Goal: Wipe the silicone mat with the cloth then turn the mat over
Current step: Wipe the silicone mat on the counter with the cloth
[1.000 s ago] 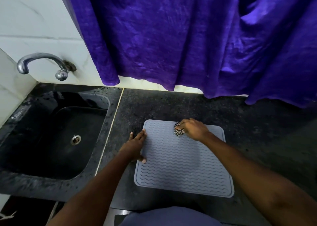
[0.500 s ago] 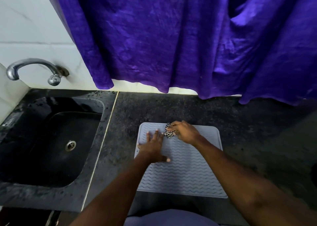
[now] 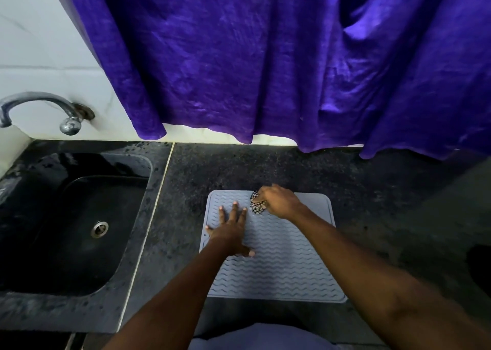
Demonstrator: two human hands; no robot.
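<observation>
The silicone mat [image 3: 279,264] lies flat on the dark counter [image 3: 372,203], ribbed face up, its near edge close to the counter's front edge. This position keeps the whole surface within reach of both arms.

The left hand [image 3: 231,230] rests palm-down on the left half of the mat, fingers spread and pressed flat. Judged purpose: it anchors the flexible sheet so that wiping strokes do not drag it across the counter.

The right hand [image 3: 279,202] sits at the far edge of the mat, closed around a bunched checkered cloth [image 3: 257,206]. The cloth touches the mat just beyond the left fingertips. Bunching gives a firm pad that reaches into the wavy grooves.

The wiping step appears to be in hand; the mat is not yet turned over.

To the left, a black sink [image 3: 79,230] and a tap [image 3: 39,108]. Farthest, a purple curtain [image 3: 265,57] hangs to the counter's back edge.
</observation>
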